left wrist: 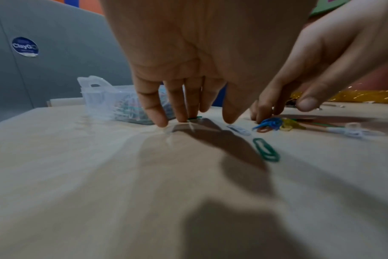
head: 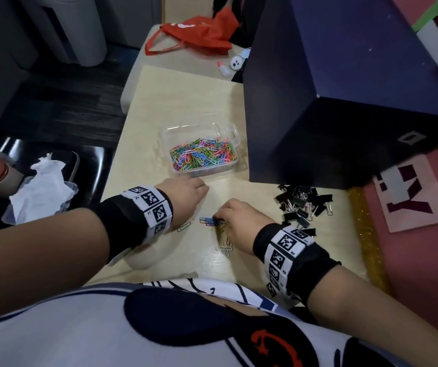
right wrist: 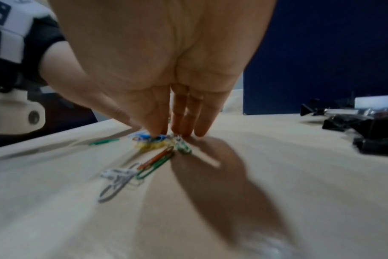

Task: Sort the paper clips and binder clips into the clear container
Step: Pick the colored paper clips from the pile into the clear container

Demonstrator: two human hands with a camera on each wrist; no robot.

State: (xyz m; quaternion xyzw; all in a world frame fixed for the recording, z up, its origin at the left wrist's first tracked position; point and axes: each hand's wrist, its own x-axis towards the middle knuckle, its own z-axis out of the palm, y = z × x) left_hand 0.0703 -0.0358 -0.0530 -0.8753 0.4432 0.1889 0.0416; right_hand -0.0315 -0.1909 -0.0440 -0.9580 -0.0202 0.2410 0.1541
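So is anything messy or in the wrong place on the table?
A few things. Loose paper clips lie scattered on the table by both hands, outside the clear box. The black binder clips sit in a jumbled heap to the right. A crumpled tissue lies off to the left. Nothing looks broken.

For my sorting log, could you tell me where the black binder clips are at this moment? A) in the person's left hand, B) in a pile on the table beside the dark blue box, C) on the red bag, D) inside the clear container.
B: the black binder clips lie heaped on the table below the dark blue box, while the clear container holds only coloured paper clips.
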